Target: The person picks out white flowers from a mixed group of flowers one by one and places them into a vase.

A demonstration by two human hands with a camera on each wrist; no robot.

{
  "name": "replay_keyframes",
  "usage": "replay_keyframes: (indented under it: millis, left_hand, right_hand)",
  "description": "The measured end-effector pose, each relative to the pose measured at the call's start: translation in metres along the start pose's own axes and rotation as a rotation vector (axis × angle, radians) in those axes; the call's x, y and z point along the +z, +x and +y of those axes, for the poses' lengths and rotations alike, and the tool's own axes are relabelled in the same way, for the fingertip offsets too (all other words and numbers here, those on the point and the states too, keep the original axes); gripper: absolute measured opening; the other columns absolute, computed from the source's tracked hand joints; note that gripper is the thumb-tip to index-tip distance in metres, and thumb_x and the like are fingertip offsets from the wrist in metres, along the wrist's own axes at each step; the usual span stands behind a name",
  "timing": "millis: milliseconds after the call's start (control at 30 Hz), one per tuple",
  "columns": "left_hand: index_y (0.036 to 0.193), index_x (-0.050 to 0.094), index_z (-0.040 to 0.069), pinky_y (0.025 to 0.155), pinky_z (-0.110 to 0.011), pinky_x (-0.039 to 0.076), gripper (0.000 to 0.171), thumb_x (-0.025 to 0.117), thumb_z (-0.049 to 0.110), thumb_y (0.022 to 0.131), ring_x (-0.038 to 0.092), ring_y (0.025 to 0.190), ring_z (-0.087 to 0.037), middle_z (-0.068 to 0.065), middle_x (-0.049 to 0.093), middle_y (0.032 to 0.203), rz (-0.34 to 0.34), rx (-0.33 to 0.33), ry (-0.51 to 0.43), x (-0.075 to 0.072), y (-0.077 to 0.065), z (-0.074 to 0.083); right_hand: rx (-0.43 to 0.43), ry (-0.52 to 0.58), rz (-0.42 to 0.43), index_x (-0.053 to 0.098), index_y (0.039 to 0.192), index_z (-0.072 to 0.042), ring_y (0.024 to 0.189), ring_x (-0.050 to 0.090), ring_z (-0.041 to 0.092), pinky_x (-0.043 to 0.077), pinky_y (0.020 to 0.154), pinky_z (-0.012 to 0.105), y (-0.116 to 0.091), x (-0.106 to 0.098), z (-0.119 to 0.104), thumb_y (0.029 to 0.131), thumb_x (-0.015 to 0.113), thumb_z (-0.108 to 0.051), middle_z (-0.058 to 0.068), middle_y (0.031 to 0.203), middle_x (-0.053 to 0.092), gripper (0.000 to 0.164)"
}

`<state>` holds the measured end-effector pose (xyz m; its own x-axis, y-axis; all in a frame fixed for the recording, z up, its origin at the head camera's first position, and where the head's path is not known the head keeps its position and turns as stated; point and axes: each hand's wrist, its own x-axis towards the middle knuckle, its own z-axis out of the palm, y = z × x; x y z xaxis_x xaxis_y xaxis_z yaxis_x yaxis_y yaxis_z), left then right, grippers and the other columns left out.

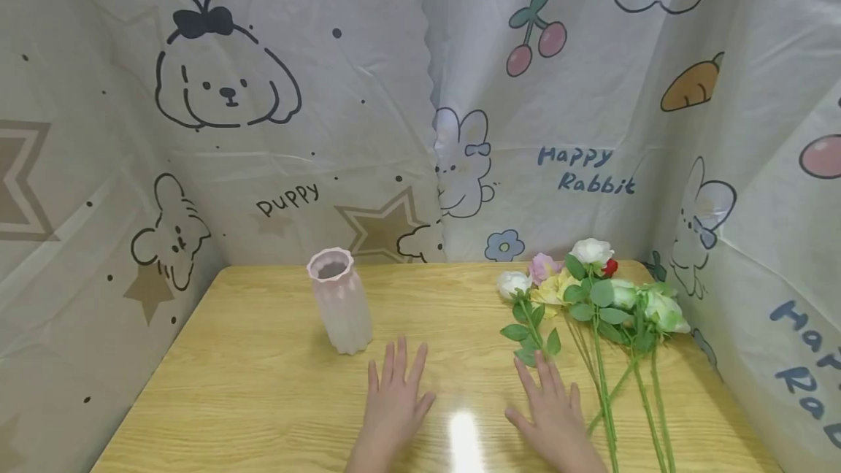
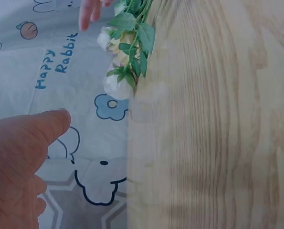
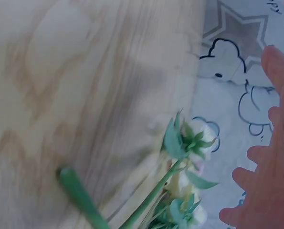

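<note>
Fingers spread, my left hand [image 1: 396, 404] is over the wooden table in the head view, in front of a pale pink ribbed vase [image 1: 343, 309] that stands upright. My right hand [image 1: 548, 414], its fingers also spread, is near the stems of several artificial flowers on the right. A white rose [image 1: 515, 284] with green leaves lies nearest its fingertips. Beside it are a yellow flower [image 1: 554, 289], a pink one [image 1: 544, 267], another white rose [image 1: 593, 251] and pale green-white blooms [image 1: 663, 310]. Neither hand holds anything. The wrist views show the left hand [image 2: 20, 152] and right hand [image 3: 270, 157] apart from the flowers.
Printed cloth [image 1: 368, 93] with cartoon animals hangs behind the table and along both sides. Long green stems [image 1: 606, 400] run toward the front edge of the wooden table [image 1: 263, 378], some crossing. A bright light reflection lies between the hands.
</note>
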<state>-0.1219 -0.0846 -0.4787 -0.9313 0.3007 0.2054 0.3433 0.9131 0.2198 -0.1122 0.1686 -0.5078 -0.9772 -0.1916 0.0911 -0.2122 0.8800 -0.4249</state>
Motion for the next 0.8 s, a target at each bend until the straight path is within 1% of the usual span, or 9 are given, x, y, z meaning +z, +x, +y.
replay_keyframes:
  millis: [133,300,433,533,600,667,800]
  left_hand:
    - [0.142,0.029,0.006,0.099,-0.065,0.018,0.068,0.058,0.035,0.087,0.018,0.131,-0.044,-0.028,0.018,0.144,0.004,-0.017,-0.016,-0.001,0.005,-0.006]
    - [0.142,0.025,0.002,0.099,-0.065,0.016,0.071,0.058,0.035,0.087,0.015,0.131,-0.044,-0.028,0.014,0.145,-0.005,-0.056,-0.043,-0.003,0.009,-0.013]
    - [0.142,0.024,0.001,0.098,-0.066,0.018,0.074,0.058,0.036,0.087,0.017,0.131,-0.044,-0.028,0.014,0.145,0.017,-0.077,-0.030,-0.005,0.011,-0.020]
    - [0.142,0.023,0.000,0.096,-0.067,0.019,0.075,0.060,0.036,0.086,0.018,0.131,-0.044,-0.029,0.015,0.145,0.038,-0.096,-0.034,-0.008,0.012,-0.026]
    - [0.142,0.022,0.000,0.096,-0.067,0.019,0.077,0.060,0.037,0.086,0.018,0.130,-0.045,-0.030,0.015,0.144,0.041,-0.117,-0.041,-0.009,0.012,-0.029]
    - [0.142,0.020,-0.001,0.096,-0.068,0.020,0.079,0.061,0.036,0.085,0.018,0.130,-0.045,-0.030,0.016,0.143,0.052,-0.140,-0.048,-0.010,0.012,-0.034]
    - [0.140,0.016,-0.007,0.095,-0.067,0.022,0.086,0.063,0.038,0.084,0.018,0.130,-0.046,-0.032,0.016,0.143,0.080,-0.189,-0.048,-0.011,0.013,-0.044]
  right_hand:
    - [0.015,0.002,0.004,0.027,0.143,-0.009,0.129,0.014,0.047,0.010,0.089,0.076,0.000,0.000,0.009,0.087,0.057,-0.040,0.025,0.146,0.013,0.070]
    - [0.059,0.043,-0.045,0.023,0.144,-0.011,0.129,0.012,0.049,0.007,0.089,0.076,-0.002,-0.002,0.016,0.089,0.054,-0.041,0.025,0.147,0.009,0.070]
    - [0.086,0.064,-0.056,0.022,0.145,-0.012,0.128,0.012,0.050,0.006,0.089,0.076,-0.002,-0.002,0.021,0.089,0.054,-0.043,0.025,0.147,0.008,0.072]
    - [0.080,0.059,-0.035,0.022,0.145,-0.011,0.127,0.015,0.051,0.008,0.088,0.077,-0.003,-0.001,0.023,0.088,0.055,-0.043,0.024,0.147,0.010,0.073]
    - [0.071,0.051,-0.031,0.022,0.144,-0.010,0.126,0.016,0.052,0.008,0.086,0.078,-0.004,0.000,0.025,0.088,0.055,-0.043,0.023,0.147,0.010,0.073]
    - [0.073,0.048,-0.041,0.021,0.145,-0.010,0.126,0.016,0.053,0.007,0.086,0.078,-0.005,0.001,0.027,0.089,0.054,-0.043,0.022,0.148,0.009,0.073]
    - [0.097,0.042,-0.076,0.019,0.145,-0.008,0.126,0.015,0.053,0.007,0.087,0.077,-0.006,0.001,0.030,0.089,0.053,-0.045,0.023,0.148,0.008,0.075]
